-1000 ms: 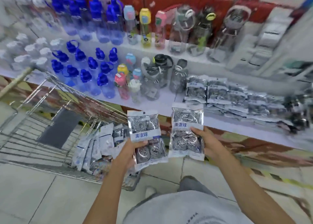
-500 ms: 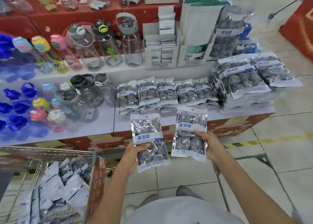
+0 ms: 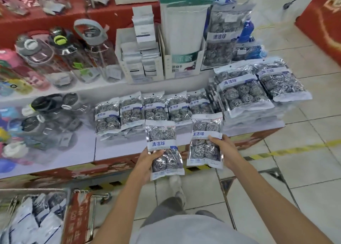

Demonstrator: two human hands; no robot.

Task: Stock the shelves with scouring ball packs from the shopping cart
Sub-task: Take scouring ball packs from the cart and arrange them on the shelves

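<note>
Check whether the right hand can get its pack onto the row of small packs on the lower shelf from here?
Probably yes. The right hand holds its pack just in front of the row of small packs, with nothing between them.

Left hand [image 3: 147,160]: your fingers are lying hidden behind the left pack [image 3: 164,152]; only the thumb is showing.
Right hand [image 3: 226,152]: fingers are curling out of sight behind the right pack [image 3: 205,141].
Shopping cart [image 3: 81,214]: the frame's left and bottom edges are cutting it off.
Cart packs [image 3: 35,219]: blurring, print unreadable.
Bottles [image 3: 46,114]: smearing at left, labels illegible.
Shelf row [image 3: 147,111]: your held packs are covering its front edge.
</note>
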